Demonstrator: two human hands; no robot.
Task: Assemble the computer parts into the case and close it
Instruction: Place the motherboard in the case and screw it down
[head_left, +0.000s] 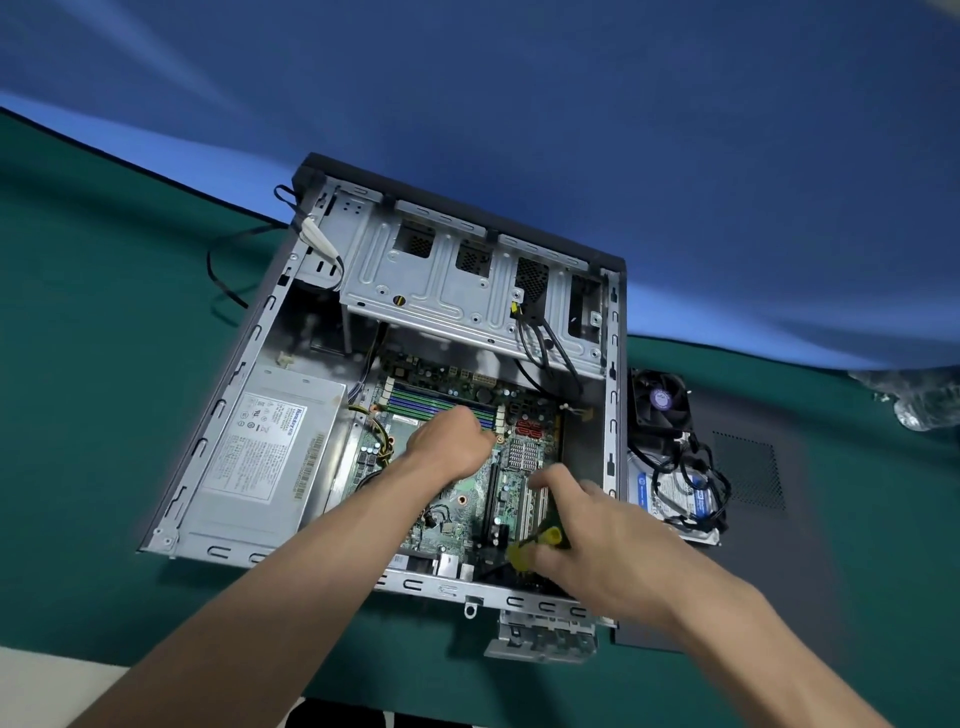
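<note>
The computer case (218, 415) is lying open on its side on the green table (78, 389), showing a silver power supply (265, 452) at its left, a green motherboard (467, 499) in the middle and an empty metal drive cage (467, 280) at the far end. The left hand (452, 441) is resting on the motherboard with fingers curled; what it is holding, I cannot tell. The right hand (597, 540) is gripping a yellow-handled screwdriver (535, 545) near the case's near edge. A fan (660, 405) and hard drive (670, 493) are sitting just beside the right wall, on the dark side panel (769, 519).
</note>
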